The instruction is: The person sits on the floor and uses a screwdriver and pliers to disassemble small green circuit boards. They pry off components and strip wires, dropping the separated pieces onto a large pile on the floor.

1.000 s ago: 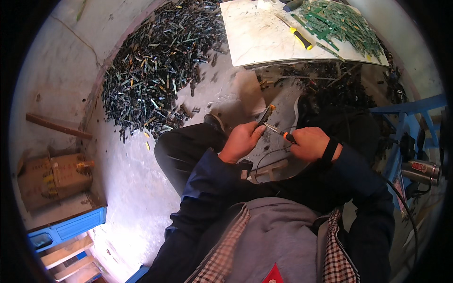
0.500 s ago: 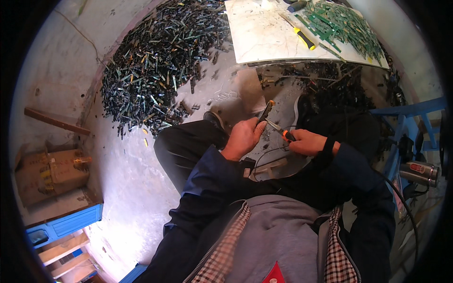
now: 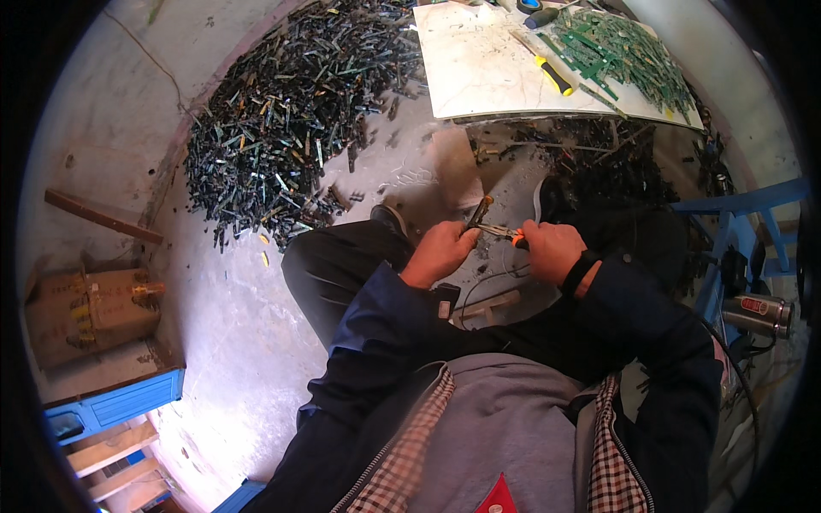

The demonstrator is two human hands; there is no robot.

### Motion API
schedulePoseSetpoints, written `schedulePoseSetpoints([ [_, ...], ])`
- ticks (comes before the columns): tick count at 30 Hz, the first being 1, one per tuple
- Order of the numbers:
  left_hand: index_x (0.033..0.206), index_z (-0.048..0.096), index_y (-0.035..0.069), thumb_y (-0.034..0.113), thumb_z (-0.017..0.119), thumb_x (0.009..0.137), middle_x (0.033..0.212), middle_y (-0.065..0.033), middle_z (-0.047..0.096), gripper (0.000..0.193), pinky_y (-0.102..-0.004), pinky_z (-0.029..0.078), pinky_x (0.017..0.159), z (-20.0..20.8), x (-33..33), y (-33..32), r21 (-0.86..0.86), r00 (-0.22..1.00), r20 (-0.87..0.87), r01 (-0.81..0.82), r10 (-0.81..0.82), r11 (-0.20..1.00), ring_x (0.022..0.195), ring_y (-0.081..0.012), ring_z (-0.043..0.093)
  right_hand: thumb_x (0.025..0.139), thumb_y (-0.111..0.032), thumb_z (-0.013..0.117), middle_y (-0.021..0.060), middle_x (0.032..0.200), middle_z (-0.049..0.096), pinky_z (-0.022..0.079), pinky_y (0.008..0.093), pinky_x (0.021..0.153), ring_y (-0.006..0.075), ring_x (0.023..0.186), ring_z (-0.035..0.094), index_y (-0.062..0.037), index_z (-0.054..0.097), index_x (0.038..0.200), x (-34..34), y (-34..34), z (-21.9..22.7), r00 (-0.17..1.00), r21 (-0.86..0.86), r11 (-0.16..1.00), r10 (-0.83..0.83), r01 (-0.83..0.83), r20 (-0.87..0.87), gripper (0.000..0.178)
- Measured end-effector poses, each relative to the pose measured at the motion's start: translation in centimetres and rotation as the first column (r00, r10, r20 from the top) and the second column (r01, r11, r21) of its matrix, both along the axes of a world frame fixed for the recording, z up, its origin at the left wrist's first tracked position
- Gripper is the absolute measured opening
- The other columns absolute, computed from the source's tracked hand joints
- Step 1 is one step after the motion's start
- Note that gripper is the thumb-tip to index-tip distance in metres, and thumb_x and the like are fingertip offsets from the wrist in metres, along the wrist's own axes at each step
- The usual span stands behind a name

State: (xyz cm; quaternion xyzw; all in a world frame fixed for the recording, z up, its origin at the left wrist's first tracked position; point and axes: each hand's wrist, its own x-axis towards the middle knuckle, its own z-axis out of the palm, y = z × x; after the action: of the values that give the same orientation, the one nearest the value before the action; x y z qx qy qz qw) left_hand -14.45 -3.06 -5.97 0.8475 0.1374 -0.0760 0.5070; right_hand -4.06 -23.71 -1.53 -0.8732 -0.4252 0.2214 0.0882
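Note:
A thin dark strip with an orange end (image 3: 487,202) sticks up from my left hand (image 3: 442,250), whose fingers are closed on its lower part. My right hand (image 3: 556,250) is wrapped round a pair of pliers (image 3: 499,230) with orange and black handles. The pliers lie nearly level, pointing left, and their jaws meet the strip just above my left fingertips. Whether the jaws grip it or only touch it, I cannot tell. Both hands are held above the floor between my knees.
A heap of dark strips (image 3: 265,145) covers the floor at far left. A white board (image 3: 479,77) ahead bears green circuit-board strips (image 3: 624,64) and a yellow-black screwdriver (image 3: 554,75). Blue chair-like frame (image 3: 727,231) and metal flask (image 3: 757,315) stand right; a cardboard box (image 3: 98,308) sits left.
My right hand has turned and risen a little, bringing the pliers from a slant to nearly level. The strip's orange end has dipped slightly. My left hand keeps its hold.

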Motion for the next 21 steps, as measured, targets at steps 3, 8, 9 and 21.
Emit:
schedulePoseSetpoints([
  [3,0.076,0.060,-0.005,0.034,0.060,0.087,0.061,-0.0168,0.055,0.040,-0.0421,0.042,0.056,1.2,0.3,0.1,-0.056,0.998,-0.066,-0.009,0.005,0.998,0.058,-0.0301,0.056,0.080,-0.015,0.058,0.0208,0.070,0.061,0.048,0.0459,0.063,0.0371,0.070,0.062,-0.0007,0.056,0.093,0.8,-0.1,0.0,0.982,0.050,0.998,-0.021,0.031,-0.186,0.019],
  [8,0.076,0.062,-0.001,0.039,0.058,0.091,0.057,0.0000,0.050,0.043,-0.0284,0.038,0.048,3.3,0.4,0.8,-0.361,0.989,-0.130,-0.120,0.077,0.925,0.055,-0.0089,0.049,0.082,-0.016,0.060,0.0114,0.064,0.060,0.047,0.0345,0.056,0.0248,0.058,0.060,-0.0016,0.058,0.089,1.5,0.1,1.1,0.737,-0.012,0.983,-0.147,0.185,-0.659,0.016],
  [9,0.076,0.061,0.001,0.039,0.056,0.092,0.057,0.0007,0.049,0.042,-0.0267,0.037,0.047,3.2,0.3,1.0,-0.415,0.988,-0.137,-0.122,0.071,0.902,0.054,-0.0084,0.048,0.083,-0.017,0.060,0.0090,0.064,0.059,0.047,0.0318,0.054,0.0211,0.057,0.059,-0.0019,0.058,0.087,1.3,0.1,1.4,0.629,-0.035,0.972,-0.177,0.232,-0.757,0.016],
  [21,0.085,0.054,0.008,0.045,0.045,0.097,0.065,0.0016,0.043,0.040,-0.0217,0.032,0.049,4.7,-0.2,1.7,-0.843,0.994,-0.101,-0.064,-0.041,0.533,0.053,-0.0075,0.036,0.089,-0.022,0.059,0.0042,0.069,0.059,0.046,0.0259,0.054,0.0126,0.059,0.057,-0.0036,0.054,0.088,2.5,-1.6,3.7,0.339,0.169,0.867,0.000,0.469,-0.941,0.019],
])
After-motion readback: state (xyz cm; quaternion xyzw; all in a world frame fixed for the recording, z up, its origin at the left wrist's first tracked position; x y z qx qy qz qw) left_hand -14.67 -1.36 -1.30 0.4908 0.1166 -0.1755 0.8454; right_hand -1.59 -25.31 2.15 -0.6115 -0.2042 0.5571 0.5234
